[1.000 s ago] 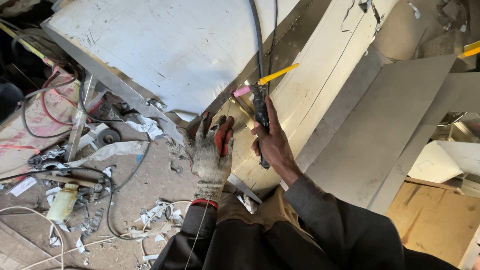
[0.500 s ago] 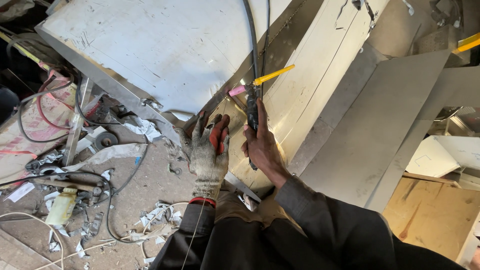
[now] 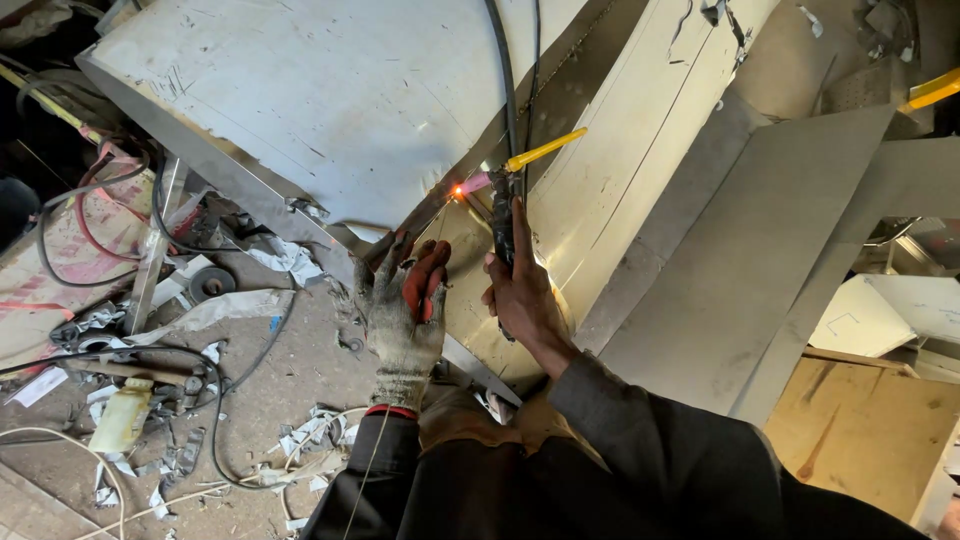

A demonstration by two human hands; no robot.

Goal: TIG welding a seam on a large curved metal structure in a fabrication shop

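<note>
Welding in progress: right hand (image 3: 520,290), fingers closed around the torch (image 3: 503,215), holds its glowing tip (image 3: 459,190) at eleven o'clock on the seam between sheet-metal panels (image 3: 330,110). Gloved left hand (image 3: 405,310), fingers spread, braces the panel; the extent of finished seam cannot be told.

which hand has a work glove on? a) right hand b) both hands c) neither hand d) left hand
d: the left hand wears a grey knit glove with red fingertips and rests on the metal sheet, while the bare right hand holds the welding torch, whose tip glows at the seam.
</note>
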